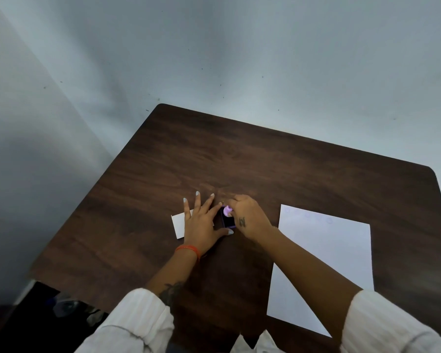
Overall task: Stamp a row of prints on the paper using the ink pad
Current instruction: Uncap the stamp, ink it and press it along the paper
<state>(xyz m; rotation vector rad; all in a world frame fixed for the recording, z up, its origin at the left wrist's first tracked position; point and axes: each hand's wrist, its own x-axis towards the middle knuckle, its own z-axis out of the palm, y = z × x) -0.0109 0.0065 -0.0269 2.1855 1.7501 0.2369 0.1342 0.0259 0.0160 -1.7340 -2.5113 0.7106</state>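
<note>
We press a small lilac stamp [227, 211] down onto the dark ink pad [228, 222] near the middle of the brown wooden table [265, 161], our right hand [247, 217] curled tight around the stamp so that only its pale top shows between the fingers. Our left hand [201, 222] lies flat with fingers spread, its thumb against the near edge of the ink pad and its index fingertip at the pad's far corner, steadying it; the palm covers part of a small white card [179, 225] that lies on the table just left of the pad. An orange thread band [187, 249] circles the left wrist. To the right, apart from the pad, a white sheet of paper [323, 263] lies on the table, and along its far edge we can make out a faint row of round prints [308, 215], too pale to read. White sleeves [138, 324] cover both forearms.
</note>
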